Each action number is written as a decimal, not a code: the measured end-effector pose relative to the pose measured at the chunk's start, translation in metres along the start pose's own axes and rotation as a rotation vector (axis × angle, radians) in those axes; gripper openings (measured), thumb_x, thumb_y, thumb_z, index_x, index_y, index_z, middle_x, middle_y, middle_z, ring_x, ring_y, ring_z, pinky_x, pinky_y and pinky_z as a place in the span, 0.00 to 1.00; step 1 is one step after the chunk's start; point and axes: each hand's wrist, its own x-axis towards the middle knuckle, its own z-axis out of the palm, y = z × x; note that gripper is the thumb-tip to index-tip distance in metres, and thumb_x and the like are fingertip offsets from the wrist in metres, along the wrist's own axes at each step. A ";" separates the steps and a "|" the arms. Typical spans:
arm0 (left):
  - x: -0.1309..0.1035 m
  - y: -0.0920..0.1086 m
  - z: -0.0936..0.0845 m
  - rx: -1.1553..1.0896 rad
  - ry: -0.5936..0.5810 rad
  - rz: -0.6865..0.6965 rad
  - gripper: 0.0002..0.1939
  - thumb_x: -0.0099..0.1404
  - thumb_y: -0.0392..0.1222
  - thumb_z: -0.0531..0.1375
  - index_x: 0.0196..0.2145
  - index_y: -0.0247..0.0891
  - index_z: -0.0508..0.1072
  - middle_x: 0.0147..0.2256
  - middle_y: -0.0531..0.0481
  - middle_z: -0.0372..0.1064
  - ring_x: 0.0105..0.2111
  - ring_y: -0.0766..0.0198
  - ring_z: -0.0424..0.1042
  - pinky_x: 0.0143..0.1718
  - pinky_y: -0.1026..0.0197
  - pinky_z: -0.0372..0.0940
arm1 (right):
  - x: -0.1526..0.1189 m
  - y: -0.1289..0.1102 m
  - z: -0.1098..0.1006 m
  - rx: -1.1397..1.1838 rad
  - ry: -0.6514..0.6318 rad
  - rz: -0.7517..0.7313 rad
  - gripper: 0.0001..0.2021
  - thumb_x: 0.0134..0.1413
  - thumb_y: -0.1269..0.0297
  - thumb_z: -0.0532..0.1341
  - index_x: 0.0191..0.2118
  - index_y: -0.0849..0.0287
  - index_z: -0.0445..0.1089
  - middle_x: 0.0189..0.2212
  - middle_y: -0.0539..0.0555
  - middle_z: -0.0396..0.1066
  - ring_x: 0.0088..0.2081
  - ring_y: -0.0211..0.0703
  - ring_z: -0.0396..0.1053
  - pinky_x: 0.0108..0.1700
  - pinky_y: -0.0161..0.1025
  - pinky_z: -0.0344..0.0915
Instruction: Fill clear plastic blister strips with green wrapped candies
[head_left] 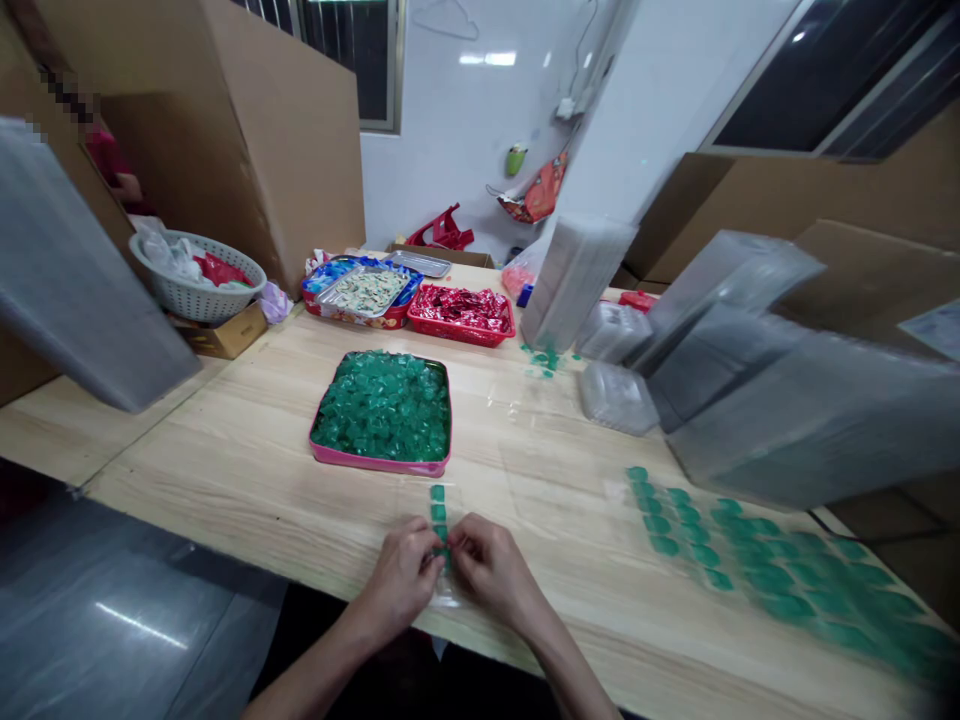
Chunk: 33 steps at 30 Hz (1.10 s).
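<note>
Near the table's front edge, a clear plastic tray (450, 597) lies flat with a column of small green squares (438, 512) in it. My left hand (405, 565) reaches the column from the left, thumb and forefinger pinched at one green piece. From the right, my right hand (484, 562) meets it with its fingers curled and tips together at the same spot. Fingertips partly hide that piece, so which hand bears it is hard to see. Just beyond sits a pink-rimmed tin (381, 463) heaped with green pieces (382, 405).
Filled clear trays with green pieces (772, 565) spread along the right. Stacked clear trays (810, 400) stand behind them, another stack (142, 300) at far left. Toward the back are a red basket of red packets (465, 308), a metal tray (367, 292) and a perforated basket (199, 290).
</note>
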 end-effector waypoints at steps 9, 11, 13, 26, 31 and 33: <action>0.018 -0.011 -0.005 -0.021 -0.079 0.061 0.08 0.50 0.29 0.57 0.23 0.36 0.76 0.24 0.50 0.68 0.26 0.63 0.66 0.28 0.64 0.56 | 0.101 -0.028 -0.011 -0.268 0.116 -0.167 0.09 0.47 0.76 0.57 0.31 0.58 0.72 0.31 0.53 0.73 0.35 0.43 0.69 0.40 0.37 0.61; 0.019 -0.010 -0.007 -0.036 -0.080 0.061 0.08 0.51 0.30 0.57 0.23 0.36 0.76 0.23 0.50 0.68 0.26 0.64 0.66 0.28 0.64 0.55 | 0.124 -0.029 -0.001 -0.349 0.067 -0.163 0.10 0.45 0.77 0.58 0.32 0.58 0.73 0.32 0.54 0.74 0.36 0.44 0.69 0.41 0.37 0.60; 0.018 -0.009 -0.008 -0.068 -0.068 0.058 0.08 0.53 0.31 0.57 0.22 0.36 0.76 0.23 0.50 0.68 0.25 0.64 0.66 0.27 0.64 0.55 | 0.139 -0.030 0.008 -0.377 0.045 -0.182 0.10 0.42 0.79 0.59 0.31 0.59 0.73 0.32 0.55 0.73 0.38 0.46 0.68 0.42 0.38 0.59; 0.018 0.001 -0.036 -0.518 0.364 0.034 0.16 0.54 0.33 0.57 0.42 0.37 0.71 0.44 0.43 0.69 0.41 0.59 0.69 0.36 0.62 0.66 | 0.064 -0.028 -0.022 0.604 -0.161 0.053 0.08 0.42 0.62 0.65 0.25 0.60 0.68 0.23 0.48 0.65 0.26 0.36 0.61 0.31 0.34 0.57; 0.013 0.008 -0.033 -0.625 0.116 -0.042 0.10 0.50 0.34 0.62 0.34 0.34 0.74 0.29 0.49 0.71 0.28 0.66 0.68 0.32 0.64 0.64 | 0.026 -0.025 -0.022 0.816 -0.262 0.220 0.12 0.37 0.59 0.69 0.24 0.61 0.69 0.20 0.47 0.65 0.25 0.35 0.61 0.31 0.33 0.56; 0.009 0.012 -0.029 -0.774 0.010 -0.086 0.12 0.49 0.35 0.63 0.34 0.33 0.74 0.27 0.50 0.70 0.28 0.66 0.68 0.31 0.65 0.62 | 0.016 -0.021 -0.020 0.847 -0.279 0.243 0.12 0.37 0.60 0.69 0.24 0.62 0.69 0.20 0.47 0.65 0.24 0.34 0.60 0.30 0.33 0.56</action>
